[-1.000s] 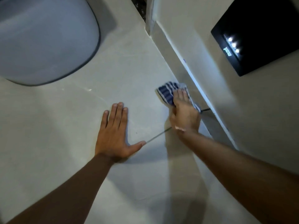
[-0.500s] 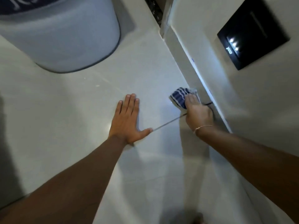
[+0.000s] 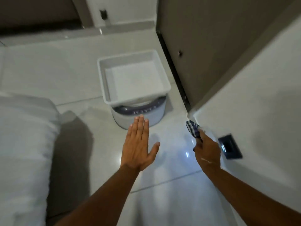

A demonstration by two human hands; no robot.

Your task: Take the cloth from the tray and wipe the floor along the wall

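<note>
Blue-striped cloth bunched in the right hand, pressed at the wall corner; left hand spread flat, empty, beside the wall, near the white tray

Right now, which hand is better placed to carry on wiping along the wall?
The right hand. It already holds the striped cloth against the foot of the wall. The left hand is empty, spread open over the floor, farther from the wall.
</note>
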